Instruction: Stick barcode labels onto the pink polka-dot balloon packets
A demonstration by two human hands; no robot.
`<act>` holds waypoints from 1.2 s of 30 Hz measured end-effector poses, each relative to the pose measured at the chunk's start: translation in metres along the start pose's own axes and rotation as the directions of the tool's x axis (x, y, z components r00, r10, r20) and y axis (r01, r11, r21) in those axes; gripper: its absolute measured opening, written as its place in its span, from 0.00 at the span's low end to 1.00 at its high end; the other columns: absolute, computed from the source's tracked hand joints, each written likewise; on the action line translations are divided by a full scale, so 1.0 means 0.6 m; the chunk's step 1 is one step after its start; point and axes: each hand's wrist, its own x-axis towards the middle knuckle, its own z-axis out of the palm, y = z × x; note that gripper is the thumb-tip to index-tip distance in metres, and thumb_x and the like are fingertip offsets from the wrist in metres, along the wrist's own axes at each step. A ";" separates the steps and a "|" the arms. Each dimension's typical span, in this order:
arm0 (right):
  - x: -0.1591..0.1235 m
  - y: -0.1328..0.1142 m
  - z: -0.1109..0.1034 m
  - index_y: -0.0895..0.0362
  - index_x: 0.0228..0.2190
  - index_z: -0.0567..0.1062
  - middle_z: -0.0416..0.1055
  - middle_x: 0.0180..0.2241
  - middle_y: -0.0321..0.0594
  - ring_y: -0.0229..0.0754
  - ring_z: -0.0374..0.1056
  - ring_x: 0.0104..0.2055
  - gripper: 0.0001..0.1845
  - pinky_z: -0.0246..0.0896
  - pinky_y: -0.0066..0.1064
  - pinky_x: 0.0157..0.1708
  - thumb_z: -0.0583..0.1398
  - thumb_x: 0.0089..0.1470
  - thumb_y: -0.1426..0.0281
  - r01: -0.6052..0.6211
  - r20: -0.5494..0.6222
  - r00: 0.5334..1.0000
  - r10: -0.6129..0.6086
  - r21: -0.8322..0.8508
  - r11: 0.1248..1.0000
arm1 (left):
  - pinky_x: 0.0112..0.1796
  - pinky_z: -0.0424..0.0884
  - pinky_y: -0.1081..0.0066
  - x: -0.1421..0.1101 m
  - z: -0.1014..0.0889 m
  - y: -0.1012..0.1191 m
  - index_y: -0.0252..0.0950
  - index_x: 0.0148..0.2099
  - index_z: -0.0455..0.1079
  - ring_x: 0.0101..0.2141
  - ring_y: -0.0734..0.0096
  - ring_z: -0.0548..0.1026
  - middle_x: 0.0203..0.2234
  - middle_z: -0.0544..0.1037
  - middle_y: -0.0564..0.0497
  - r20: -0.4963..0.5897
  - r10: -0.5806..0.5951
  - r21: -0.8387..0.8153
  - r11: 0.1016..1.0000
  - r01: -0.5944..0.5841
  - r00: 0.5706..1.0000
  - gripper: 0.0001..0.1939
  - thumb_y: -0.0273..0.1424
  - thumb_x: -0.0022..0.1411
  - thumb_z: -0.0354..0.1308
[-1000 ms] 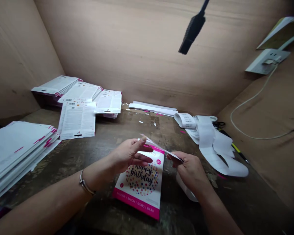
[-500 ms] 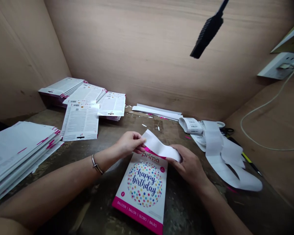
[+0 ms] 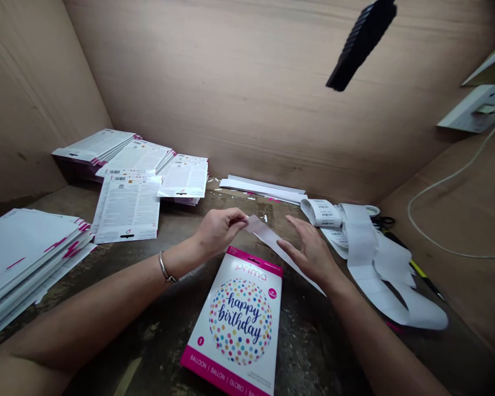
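Observation:
My left hand [image 3: 218,234] is closed in a pinch on the upper end of a white paper strip [image 3: 268,236]. The strip slants down to the right and runs beneath my right hand [image 3: 314,252]. That hand is open, its fingers stretched out and its thumb over the strip; whether the thumb touches it I cannot tell. Just below both hands, a balloon packet [image 3: 241,319] lies face up, white with pink bands, printed "happy birthday" in a dotted circle. Neither hand touches the packet.
Stacks of white-backed packets stand at the left [image 3: 28,253] and far left, with single packets [image 3: 127,212] in front. White strips [image 3: 264,190] lie along the back wall. At right are a curling label roll [image 3: 361,236], black-handled scissors [image 3: 383,221] and a yellow-black cutter [image 3: 421,272]. A black object [image 3: 361,47] hangs above.
The strip has come up off the packet's top edge and is drawn out straighter. My right hand has let go of it and spread its fingers.

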 end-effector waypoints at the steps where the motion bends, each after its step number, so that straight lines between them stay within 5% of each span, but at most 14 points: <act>1: 0.004 -0.010 -0.009 0.60 0.55 0.61 0.61 0.55 0.52 0.51 0.54 0.58 0.32 0.53 0.45 0.55 0.56 0.54 0.55 0.002 0.007 1.000 -0.003 0.054 0.999 | 0.35 0.68 0.73 -0.004 0.004 0.016 0.34 0.34 0.71 0.30 0.75 0.71 0.27 0.75 0.52 0.053 0.035 -0.053 0.998 -0.032 0.998 0.03 0.28 0.57 0.57; 5: 0.001 -0.059 -0.045 0.56 0.37 0.73 0.72 0.42 0.42 0.46 0.66 0.47 0.13 0.61 0.37 0.47 0.56 0.56 0.61 -0.043 0.147 0.989 -0.024 0.436 0.899 | 0.33 0.71 0.72 -0.032 0.015 0.065 0.32 0.33 0.66 0.28 0.76 0.73 0.25 0.74 0.53 0.229 -0.053 -0.376 0.916 0.138 0.972 0.03 0.27 0.59 0.54; 8: -0.035 -0.071 -0.079 0.56 0.26 0.71 0.69 0.25 0.35 0.38 0.65 0.28 0.13 0.61 0.28 0.28 0.56 0.56 0.61 -0.211 0.233 0.968 0.091 0.562 0.800 | 0.35 0.72 0.68 -0.078 0.002 0.075 0.33 0.40 0.65 0.32 0.71 0.75 0.30 0.76 0.49 0.152 -0.134 -0.261 0.950 0.171 0.979 0.07 0.31 0.61 0.52; 11: -0.084 -0.047 -0.124 0.53 0.27 0.72 0.66 0.21 0.33 0.35 0.60 0.20 0.11 0.55 0.26 0.18 0.58 0.53 0.59 -0.379 0.181 0.924 0.336 0.538 0.753 | 0.43 0.68 0.63 -0.150 -0.018 0.067 0.37 0.45 0.68 0.43 0.65 0.71 0.41 0.76 0.48 0.196 0.098 0.234 0.962 -0.144 0.976 0.10 0.30 0.63 0.51; 13: -0.109 -0.033 -0.148 0.51 0.28 0.73 0.66 0.20 0.33 0.33 0.59 0.17 0.10 0.50 0.25 0.14 0.59 0.51 0.58 -0.489 0.109 0.857 0.503 0.480 0.729 | 0.48 0.64 0.60 -0.200 -0.020 0.056 0.38 0.47 0.69 0.47 0.61 0.69 0.44 0.75 0.49 0.387 0.223 0.455 0.798 -0.396 0.895 0.11 0.28 0.64 0.49; 15: -0.123 -0.040 -0.153 0.50 0.27 0.73 0.67 0.19 0.34 0.34 0.61 0.18 0.10 0.49 0.25 0.14 0.59 0.50 0.58 -0.530 0.126 0.839 0.529 0.408 0.743 | 0.49 0.63 0.60 -0.241 -0.013 0.039 0.37 0.49 0.68 0.47 0.60 0.69 0.46 0.75 0.49 0.515 0.231 0.541 0.659 -0.522 0.825 0.13 0.27 0.64 0.48; 17: -0.128 -0.072 -0.133 0.53 0.24 0.73 0.67 0.20 0.35 0.37 0.63 0.22 0.14 0.53 0.26 0.18 0.58 0.51 0.57 -0.494 0.305 0.863 0.404 0.338 0.801 | 0.49 0.62 0.60 -0.267 0.000 0.021 0.36 0.51 0.67 0.46 0.61 0.70 0.48 0.74 0.49 0.556 0.214 0.596 0.570 -0.565 0.803 0.14 0.28 0.64 0.48; 21: -0.125 -0.147 -0.058 0.56 0.21 0.68 0.64 0.21 0.34 0.38 0.60 0.25 0.20 0.55 0.28 0.24 0.51 0.57 0.57 -0.431 0.613 0.769 0.181 0.287 0.856 | 0.48 0.63 0.60 -0.287 0.020 0.001 0.30 0.51 0.68 0.46 0.58 0.70 0.48 0.74 0.44 0.554 0.265 0.656 0.446 -0.610 0.789 0.16 0.27 0.65 0.44; 26: -0.112 -0.164 0.001 0.56 0.20 0.64 0.62 0.20 0.32 0.36 0.57 0.23 0.21 0.50 0.27 0.22 0.50 0.57 0.57 -0.451 0.646 0.739 0.192 0.262 0.853 | 0.46 0.65 0.60 -0.294 0.029 0.005 0.28 0.47 0.70 0.44 0.58 0.71 0.44 0.74 0.42 0.558 0.246 0.683 0.407 -0.607 0.792 0.16 0.24 0.64 0.44; 30: -0.108 -0.163 0.019 0.56 0.18 0.63 0.62 0.18 0.32 0.35 0.55 0.21 0.21 0.47 0.27 0.20 0.50 0.57 0.58 -0.404 0.631 0.751 0.195 0.205 0.891 | 0.49 0.62 0.59 -0.299 0.030 0.002 0.28 0.47 0.69 0.46 0.59 0.69 0.44 0.73 0.42 0.519 0.296 0.707 0.379 -0.597 0.802 0.15 0.24 0.64 0.44; 36: -0.106 -0.172 0.033 0.56 0.18 0.65 0.65 0.18 0.34 0.36 0.58 0.21 0.21 0.48 0.27 0.21 0.50 0.57 0.59 -0.344 0.624 0.757 0.195 0.127 0.930 | 0.55 0.52 0.49 -0.293 0.025 -0.006 0.30 0.51 0.67 0.54 0.47 0.63 0.53 0.67 0.38 0.521 0.285 0.715 0.370 -0.593 0.805 0.16 0.29 0.64 0.47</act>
